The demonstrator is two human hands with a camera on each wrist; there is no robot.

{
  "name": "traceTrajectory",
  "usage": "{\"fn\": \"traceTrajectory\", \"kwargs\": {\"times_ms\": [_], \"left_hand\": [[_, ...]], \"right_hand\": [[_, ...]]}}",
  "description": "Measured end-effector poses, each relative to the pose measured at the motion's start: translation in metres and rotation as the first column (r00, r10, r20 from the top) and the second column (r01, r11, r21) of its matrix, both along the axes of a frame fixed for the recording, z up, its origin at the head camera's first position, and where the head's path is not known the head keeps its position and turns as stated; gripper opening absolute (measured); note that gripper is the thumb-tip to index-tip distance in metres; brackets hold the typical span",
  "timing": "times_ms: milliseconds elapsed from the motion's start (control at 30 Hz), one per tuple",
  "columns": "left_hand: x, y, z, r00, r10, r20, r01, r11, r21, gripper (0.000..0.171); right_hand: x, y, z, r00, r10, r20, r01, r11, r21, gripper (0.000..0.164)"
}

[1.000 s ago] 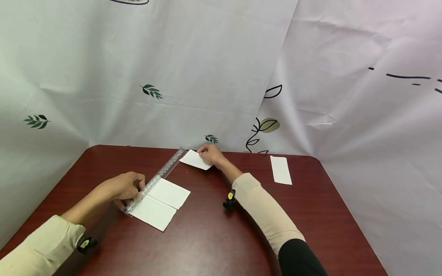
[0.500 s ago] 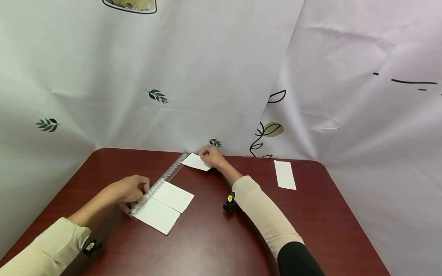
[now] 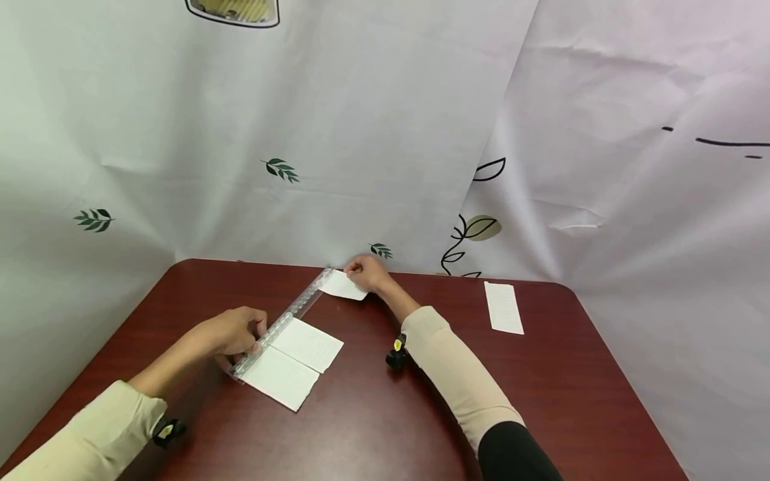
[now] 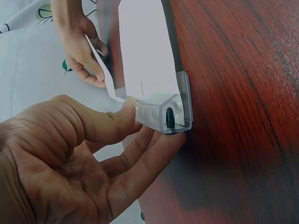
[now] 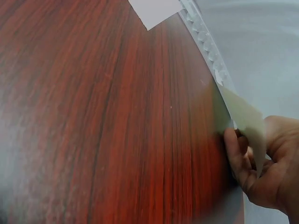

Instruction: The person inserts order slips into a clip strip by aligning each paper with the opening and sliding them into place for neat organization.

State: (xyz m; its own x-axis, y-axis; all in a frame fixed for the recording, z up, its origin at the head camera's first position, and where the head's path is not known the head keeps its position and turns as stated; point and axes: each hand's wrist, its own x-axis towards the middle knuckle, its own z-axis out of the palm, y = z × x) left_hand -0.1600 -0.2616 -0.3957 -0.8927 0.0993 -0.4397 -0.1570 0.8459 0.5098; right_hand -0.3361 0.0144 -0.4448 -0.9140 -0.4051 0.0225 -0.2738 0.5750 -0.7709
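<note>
A long clear plastic rail (image 3: 301, 302) lies slantwise on the dark red table. My left hand (image 3: 236, 332) pinches its near end between thumb and fingers; in the left wrist view the channel-shaped clear end (image 4: 175, 114) shows a dark oval slot. Two white paper cards (image 3: 307, 344) lie side by side with one edge in the rail's near half. By the far end, my right hand (image 3: 368, 272) pinches another white card (image 3: 341, 285), tilted, with its left edge at the rail. In the right wrist view that card (image 5: 243, 116) meets the rail; whether it sits inside the channel I cannot tell.
A further white card (image 3: 504, 307) lies flat at the table's back right. Behind the table (image 3: 565, 401) hangs a pale printed cloth (image 3: 373, 133), close to the table's back edge and my right hand.
The card in my right hand has come slightly closer to the rail's far end. My left hand keeps its pinch on the rail. The head view has shifted a little.
</note>
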Motion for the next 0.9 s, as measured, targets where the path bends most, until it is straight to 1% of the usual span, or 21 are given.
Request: {"fn": "traceTrajectory", "kwargs": {"times_ms": [300, 500, 800, 900], "left_hand": [[-0.0008, 0.0009, -0.0004, 1.0, 0.011, 0.007, -0.011, 1.0, -0.002, 0.017], [-0.0017, 0.0008, -0.0013, 1.0, 0.018, 0.015, -0.018, 1.0, 0.005, 0.018], [-0.003, -0.0011, -0.0022, 1.0, 0.015, 0.018, -0.016, 1.0, 0.015, 0.017], [-0.003, -0.0014, -0.0024, 1.0, 0.012, 0.021, -0.013, 1.0, 0.016, 0.017]], "right_hand": [[-0.0016, -0.0024, -0.0018, 1.0, 0.021, 0.007, -0.02, 1.0, -0.013, 0.017], [0.0007, -0.0038, -0.0012, 0.999, 0.019, 0.037, -0.018, 1.0, -0.019, 0.024], [0.0049, -0.0069, -0.0013, 0.999, -0.016, 0.044, 0.013, 0.998, 0.056, 0.024], [-0.0002, -0.0098, -0.0081, 0.999, -0.038, 0.037, 0.034, 0.994, 0.102, 0.022]]}}
